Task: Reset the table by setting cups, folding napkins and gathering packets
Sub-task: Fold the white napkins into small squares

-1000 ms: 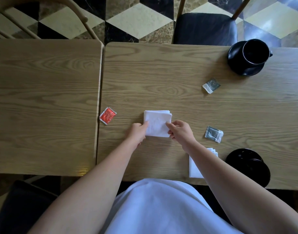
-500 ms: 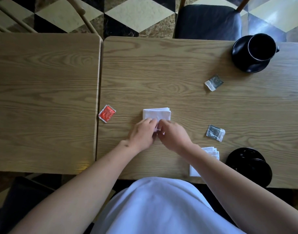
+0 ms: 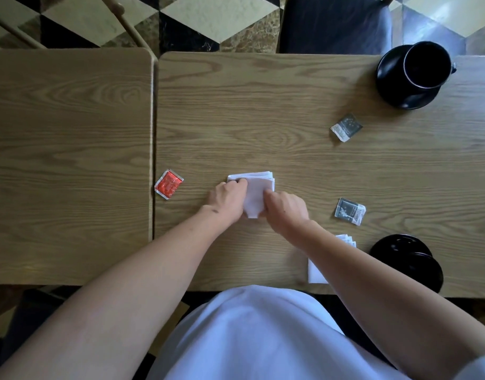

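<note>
A white folded napkin (image 3: 256, 192) lies in the middle of the right table. My left hand (image 3: 228, 200) grips its left edge and my right hand (image 3: 286, 211) grips its right edge, the near part lifted between them. A red packet (image 3: 168, 184) lies at the table's left edge. Two grey packets lie to the right, one far (image 3: 346, 127), one near (image 3: 349, 210). A black cup (image 3: 425, 65) stands upright on a black saucer (image 3: 392, 89) at the far right. A second white napkin (image 3: 317, 270) lies under my right forearm, beside a black upturned cup (image 3: 407, 260).
Two wooden tables stand side by side, the left table (image 3: 68, 160) bare. A dark-seated chair (image 3: 334, 23) stands beyond the right table and a light wooden chair frame (image 3: 120, 15) beyond the left. The floor is checkered.
My hands moved from the napkin's near corners inward over it, then apart to its sides. The napkin's near part is now raised between them. The view shifted slightly.
</note>
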